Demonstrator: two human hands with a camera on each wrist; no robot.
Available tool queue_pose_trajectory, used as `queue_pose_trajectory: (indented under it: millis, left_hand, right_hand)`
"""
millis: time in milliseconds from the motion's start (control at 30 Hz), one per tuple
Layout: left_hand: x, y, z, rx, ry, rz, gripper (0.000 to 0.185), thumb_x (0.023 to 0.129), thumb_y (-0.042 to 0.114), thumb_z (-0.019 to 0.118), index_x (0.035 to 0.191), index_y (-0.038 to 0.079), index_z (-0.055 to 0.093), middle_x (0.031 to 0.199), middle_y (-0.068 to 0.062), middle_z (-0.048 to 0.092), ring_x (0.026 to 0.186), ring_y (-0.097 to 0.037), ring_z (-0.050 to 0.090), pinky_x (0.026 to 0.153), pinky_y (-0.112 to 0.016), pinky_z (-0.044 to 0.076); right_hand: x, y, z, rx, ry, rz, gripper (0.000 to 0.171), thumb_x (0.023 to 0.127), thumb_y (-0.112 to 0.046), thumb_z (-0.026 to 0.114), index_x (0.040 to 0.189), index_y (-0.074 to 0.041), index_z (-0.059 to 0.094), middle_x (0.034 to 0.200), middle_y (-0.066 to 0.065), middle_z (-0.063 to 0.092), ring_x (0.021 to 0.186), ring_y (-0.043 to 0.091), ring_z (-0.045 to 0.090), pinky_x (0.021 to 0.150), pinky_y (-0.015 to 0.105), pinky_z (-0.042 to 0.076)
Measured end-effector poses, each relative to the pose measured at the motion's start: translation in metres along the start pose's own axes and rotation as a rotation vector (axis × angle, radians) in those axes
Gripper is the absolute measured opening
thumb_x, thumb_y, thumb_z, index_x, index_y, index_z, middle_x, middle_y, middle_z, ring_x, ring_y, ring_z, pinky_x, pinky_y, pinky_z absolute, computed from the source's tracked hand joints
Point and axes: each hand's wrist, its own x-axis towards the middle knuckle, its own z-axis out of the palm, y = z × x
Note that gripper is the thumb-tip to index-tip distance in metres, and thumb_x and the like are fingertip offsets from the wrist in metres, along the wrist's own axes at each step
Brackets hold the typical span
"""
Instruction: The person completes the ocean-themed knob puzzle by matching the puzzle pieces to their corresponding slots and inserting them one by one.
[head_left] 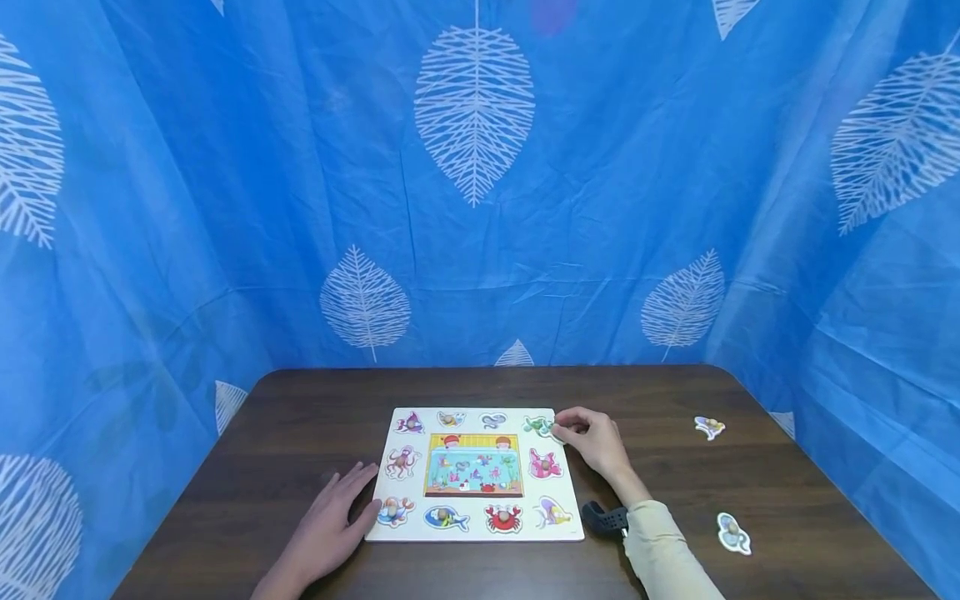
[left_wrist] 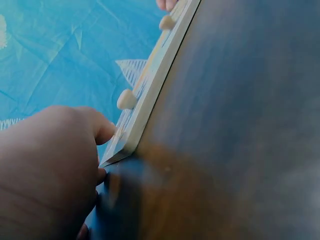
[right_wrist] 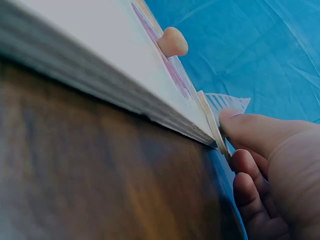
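Observation:
A white wooden puzzle board point(head_left: 564, 492) with sea-animal pieces round a middle picture lies on the dark table. My left hand point(head_left: 336, 518) lies flat on the table, its fingertips against the board's near left corner point(left_wrist: 131, 137). My right hand point(head_left: 588, 433) is at the board's far right corner and pinches a green turtle piece point(head_left: 537, 426). In the right wrist view the thumb point(right_wrist: 250, 131) presses on this thin piece point(right_wrist: 212, 122), which is tilted at the board's edge point(right_wrist: 100, 65). Knobs point(left_wrist: 126, 99) stick up from the seated pieces.
Two loose puzzle pieces lie on the table to the right, one point(head_left: 708, 427) farther back and one point(head_left: 733, 533) nearer. A blue leaf-print cloth point(head_left: 480, 208) walls in the table on three sides. A dark wrist mount point(head_left: 604, 518) sits by my right sleeve.

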Motion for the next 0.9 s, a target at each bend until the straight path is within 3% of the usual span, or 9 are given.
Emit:
queue_pose_trajectory:
  millis: [167, 400, 700, 900]
  left_hand:
    - [-0.006, 0.002, 0.000, 0.007, -0.023, -0.014, 0.057, 0.101, 0.041, 0.066, 0.145, 0.007, 0.058, 0.150, -0.013, 0.058, 0.147, -0.034, 0.044, 0.124, -0.060, 0.025]
    - [-0.002, 0.003, -0.001, -0.007, -0.055, -0.044, 0.065, 0.097, 0.051, 0.068, 0.147, 0.011, 0.058, 0.152, -0.012, 0.055, 0.149, -0.034, 0.041, 0.125, -0.061, 0.021]
    - [0.000, 0.003, -0.002, 0.044, -0.077, -0.033, 0.079, 0.090, 0.065, 0.068, 0.148, 0.011, 0.056, 0.154, -0.010, 0.053, 0.150, -0.034, 0.041, 0.124, -0.060, 0.025]
    - [-0.002, 0.003, -0.002, 0.077, -0.081, -0.038, 0.087, 0.084, 0.069, 0.072, 0.147, 0.012, 0.057, 0.156, -0.011, 0.052, 0.150, -0.034, 0.041, 0.123, -0.060, 0.027]
  right_hand:
    - [0.008, 0.002, 0.002, -0.015, -0.025, -0.031, 0.013, 0.089, -0.019, 0.082, 0.101, -0.016, 0.080, 0.096, -0.002, 0.077, 0.079, 0.013, 0.060, 0.070, 0.025, 0.050]
    - [0.019, -0.001, 0.005, -0.032, -0.062, -0.083, 0.013, 0.090, -0.020, 0.082, 0.101, -0.015, 0.079, 0.095, -0.001, 0.077, 0.079, 0.012, 0.062, 0.071, 0.028, 0.052]
    - [0.024, -0.009, 0.006, -0.048, -0.051, -0.069, 0.013, 0.089, -0.021, 0.082, 0.100, -0.015, 0.079, 0.093, -0.002, 0.076, 0.078, 0.013, 0.062, 0.072, 0.029, 0.052]
    - [0.023, -0.009, 0.013, -0.033, -0.102, -0.067, 0.013, 0.090, -0.021, 0.082, 0.101, -0.016, 0.079, 0.094, -0.003, 0.076, 0.081, 0.010, 0.063, 0.076, 0.028, 0.054]
